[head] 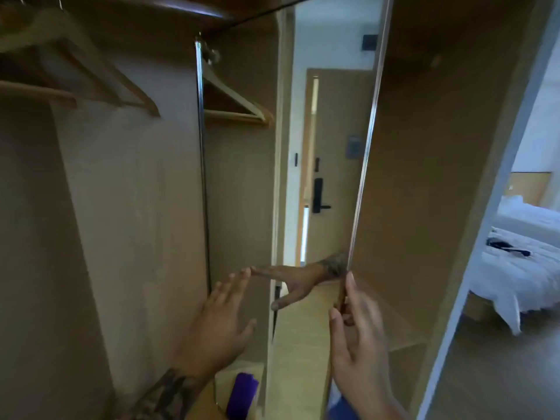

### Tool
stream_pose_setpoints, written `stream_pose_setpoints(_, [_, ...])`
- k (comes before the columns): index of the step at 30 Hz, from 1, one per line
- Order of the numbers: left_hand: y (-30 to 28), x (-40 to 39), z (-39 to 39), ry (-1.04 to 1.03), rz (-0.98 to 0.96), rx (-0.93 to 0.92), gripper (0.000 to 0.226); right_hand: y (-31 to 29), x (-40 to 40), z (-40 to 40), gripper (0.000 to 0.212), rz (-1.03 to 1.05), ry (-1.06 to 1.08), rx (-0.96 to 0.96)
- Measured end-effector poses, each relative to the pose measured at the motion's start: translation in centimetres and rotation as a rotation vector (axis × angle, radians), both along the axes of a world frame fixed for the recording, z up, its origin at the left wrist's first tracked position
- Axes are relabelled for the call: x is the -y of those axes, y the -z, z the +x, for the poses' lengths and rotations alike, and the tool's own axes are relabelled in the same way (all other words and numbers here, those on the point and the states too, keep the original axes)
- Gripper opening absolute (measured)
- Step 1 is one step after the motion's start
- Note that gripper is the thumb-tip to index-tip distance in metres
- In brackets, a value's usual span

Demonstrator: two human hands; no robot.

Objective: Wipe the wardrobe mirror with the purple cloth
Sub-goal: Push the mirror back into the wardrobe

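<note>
The wardrobe mirror [327,122] is a tall, metal-framed panel standing out from the open wardrobe, reflecting a door and hallway. My left hand [218,325] is spread flat with straight fingers, and its fingertips touch the glass where they meet their own reflection. My right hand [357,334] grips the mirror's right edge, thumb on the glass side and fingers behind the frame. The purple cloth [242,392] shows low at the bottom, below my left hand, on a pale wooden surface. I cannot tell whether that is the cloth itself or its reflection. Neither hand holds it.
Wooden hangers [91,83] hang at the upper left inside the wardrobe, and another hanger [239,107] shows by the mirror's left frame. The brown wardrobe panel [424,177] stands behind the mirror's right edge. A bed with white linen [524,262] lies far right.
</note>
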State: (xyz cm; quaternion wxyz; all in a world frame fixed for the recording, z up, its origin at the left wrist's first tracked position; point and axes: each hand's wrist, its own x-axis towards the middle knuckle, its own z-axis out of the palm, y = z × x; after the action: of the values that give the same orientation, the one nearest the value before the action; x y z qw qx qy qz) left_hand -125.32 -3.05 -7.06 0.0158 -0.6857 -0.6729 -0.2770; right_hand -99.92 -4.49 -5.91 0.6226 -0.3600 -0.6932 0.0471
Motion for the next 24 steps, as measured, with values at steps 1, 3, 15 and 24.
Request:
stream_pose_setpoints(1, [0.1,0.1,-0.1,0.008,-0.011,-0.008,0.101,0.2,0.3,-0.4,0.076,0.021,0.001,0.007])
stream_pose_setpoints(3, [0.1,0.3,-0.3,0.026,-0.033,-0.009,0.101,0.5,0.9,-1.3,0.079,0.050,-0.009,0.009])
stream_pose_setpoints(15, [-0.8,1.7,-2.9,-0.060,-0.118,-0.072,0.086,0.9,0.7,-5.5,0.061,0.267,0.045,0.239])
stream_pose_setpoints(24, [-2.8,2.6,-4.6,-0.131,-0.135,-0.138,0.083,0.8,-1.3,-7.4,0.061,0.280,0.150,0.415])
